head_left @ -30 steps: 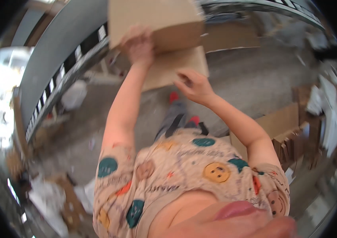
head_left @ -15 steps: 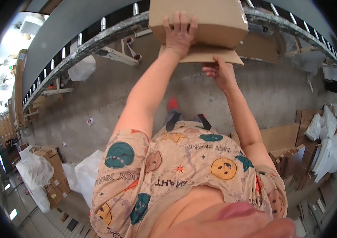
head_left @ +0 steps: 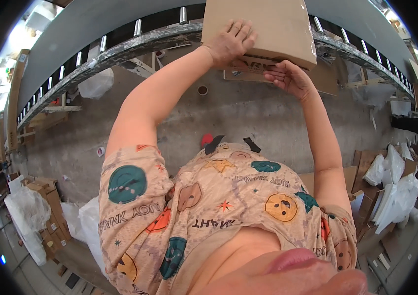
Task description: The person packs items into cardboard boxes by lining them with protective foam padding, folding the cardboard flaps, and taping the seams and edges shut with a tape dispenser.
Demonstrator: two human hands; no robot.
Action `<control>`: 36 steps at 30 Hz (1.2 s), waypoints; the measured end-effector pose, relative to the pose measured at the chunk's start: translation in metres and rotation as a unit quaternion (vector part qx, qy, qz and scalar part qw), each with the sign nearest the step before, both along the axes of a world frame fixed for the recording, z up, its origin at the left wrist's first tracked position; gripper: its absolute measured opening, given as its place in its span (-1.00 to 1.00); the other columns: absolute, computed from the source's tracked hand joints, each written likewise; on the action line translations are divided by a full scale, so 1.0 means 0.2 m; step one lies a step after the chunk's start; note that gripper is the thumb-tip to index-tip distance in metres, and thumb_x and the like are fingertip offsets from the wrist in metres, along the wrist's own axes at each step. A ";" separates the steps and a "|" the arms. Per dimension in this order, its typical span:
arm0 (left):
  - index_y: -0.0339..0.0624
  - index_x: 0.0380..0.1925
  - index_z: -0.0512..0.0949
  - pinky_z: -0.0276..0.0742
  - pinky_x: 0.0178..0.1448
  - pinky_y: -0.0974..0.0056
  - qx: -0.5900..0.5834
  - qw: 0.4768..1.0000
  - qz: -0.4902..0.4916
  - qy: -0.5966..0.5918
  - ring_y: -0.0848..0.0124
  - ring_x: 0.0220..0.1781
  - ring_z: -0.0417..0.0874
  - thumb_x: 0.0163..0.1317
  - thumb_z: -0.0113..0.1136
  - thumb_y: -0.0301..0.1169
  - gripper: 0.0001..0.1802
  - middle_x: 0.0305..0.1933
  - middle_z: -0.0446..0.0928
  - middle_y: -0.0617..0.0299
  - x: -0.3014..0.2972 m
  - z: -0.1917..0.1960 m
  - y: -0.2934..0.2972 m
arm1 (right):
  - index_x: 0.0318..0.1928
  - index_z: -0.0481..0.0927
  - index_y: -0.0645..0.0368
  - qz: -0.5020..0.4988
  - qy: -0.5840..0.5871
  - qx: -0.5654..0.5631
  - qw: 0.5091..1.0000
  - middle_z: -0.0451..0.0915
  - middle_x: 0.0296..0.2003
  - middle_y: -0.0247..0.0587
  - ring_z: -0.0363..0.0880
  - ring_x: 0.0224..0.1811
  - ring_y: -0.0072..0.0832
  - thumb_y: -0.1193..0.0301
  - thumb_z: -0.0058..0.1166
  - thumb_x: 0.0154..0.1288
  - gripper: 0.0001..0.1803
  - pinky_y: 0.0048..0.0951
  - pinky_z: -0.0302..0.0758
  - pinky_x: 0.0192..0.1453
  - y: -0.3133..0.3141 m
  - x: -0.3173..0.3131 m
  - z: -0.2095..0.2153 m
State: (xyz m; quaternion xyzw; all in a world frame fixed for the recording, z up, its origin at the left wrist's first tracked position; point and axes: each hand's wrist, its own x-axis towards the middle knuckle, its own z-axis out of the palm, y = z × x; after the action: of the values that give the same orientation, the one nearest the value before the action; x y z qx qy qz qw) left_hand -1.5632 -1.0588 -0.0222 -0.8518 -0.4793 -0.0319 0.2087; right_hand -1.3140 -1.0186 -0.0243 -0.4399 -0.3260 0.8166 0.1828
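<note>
Left hand (head_left: 232,43) spread flat on carton (head_left: 280,29); right hand (head_left: 293,82) half-curled at its near edge; roller conveyor (head_left: 137,47) above concrete floor (head_left: 169,123).

A conveyor (head_left: 120,48) with a scuffed metal side rail and short, shiny rollers along its edge curves across the top, bearing a brown cardboard box (head_left: 278,27) whose near side juts past the rail. Below it spreads a grey concrete floor (head_left: 263,118), where a small round roll (head_left: 202,90) with a brown middle, a small white roll (head_left: 100,151) and one red shoe (head_left: 206,140) rest well apart.
</note>
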 end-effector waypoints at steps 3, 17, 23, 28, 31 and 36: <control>-0.15 0.26 0.26 0.16 0.41 0.02 0.022 0.999 -0.009 -0.025 0.03 0.38 0.24 -0.24 0.35 0.24 0.08 0.36 0.22 -0.05 -0.02 -0.05 0.03 | -0.15 0.58 0.40 0.028 -0.016 0.015 0.999 0.67 -0.26 -0.03 0.69 -0.27 -0.37 0.31 0.11 0.23 -0.65 -0.50 0.62 -0.31 0.00 -0.01 0.02; 0.04 0.35 0.21 0.00 0.43 -0.22 -0.023 0.993 0.018 -0.115 0.13 0.48 0.14 -0.10 0.31 0.14 -0.01 0.45 0.15 0.13 -0.06 -0.05 0.00 | 0.33 0.28 0.07 -0.012 -0.460 0.790 0.405 0.09 0.36 0.13 0.01 0.42 0.04 0.06 -0.19 0.42 -0.42 -0.07 -0.06 0.48 0.25 -0.35 0.05; -0.04 0.35 0.19 0.01 0.43 -0.26 -0.008 0.996 0.015 -0.083 0.07 0.49 0.11 -0.02 0.22 0.17 -0.03 0.45 0.15 0.10 -0.11 -0.08 -0.02 | 0.21 0.40 0.20 -0.002 -0.366 0.806 0.465 0.28 0.26 0.19 0.28 0.26 0.12 0.18 0.02 0.32 -0.47 -0.04 0.24 0.32 0.67 -0.45 0.06; -0.06 0.36 0.17 -0.03 0.44 -0.26 -0.016 0.996 0.007 -0.084 0.06 0.50 0.09 -0.04 0.21 0.20 0.00 0.46 0.12 0.07 -0.13 -0.03 -0.04 | 0.14 0.44 0.28 -0.077 -0.391 0.828 0.396 0.45 0.13 0.17 0.41 0.18 0.05 0.20 0.03 0.29 -0.48 -0.12 0.36 0.24 1.56 -0.88 0.35; -0.06 0.36 0.17 -0.05 0.45 -0.27 -0.035 0.995 0.010 -0.092 0.07 0.51 0.05 -0.05 0.18 0.21 0.01 0.46 0.12 0.07 -0.17 -0.06 -0.08 | 0.09 0.47 0.33 0.067 -0.491 0.723 0.481 0.49 0.08 0.18 0.41 0.19 0.06 0.20 0.06 0.25 -0.48 -0.12 0.35 0.26 1.67 -1.17 0.38; -0.08 0.36 0.16 -0.07 0.46 -0.26 -0.060 0.994 0.009 -0.096 0.06 0.49 0.08 -0.04 0.17 0.22 0.01 0.45 0.13 0.06 -0.23 0.00 -0.15 | -0.15 0.52 0.33 0.175 -0.502 0.504 0.681 0.63 -0.41 0.03 0.66 -0.44 -0.23 0.47 0.06 0.00 -0.66 -0.24 0.58 -0.45 1.40 -1.24 0.55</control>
State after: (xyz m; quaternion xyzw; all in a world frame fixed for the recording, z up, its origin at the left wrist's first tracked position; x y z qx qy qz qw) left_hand -1.6098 -1.0882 -0.0230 -0.8518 -0.5054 -0.0827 0.1107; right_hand -1.5614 -0.7381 0.0858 -0.5607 -0.8019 0.2026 0.0396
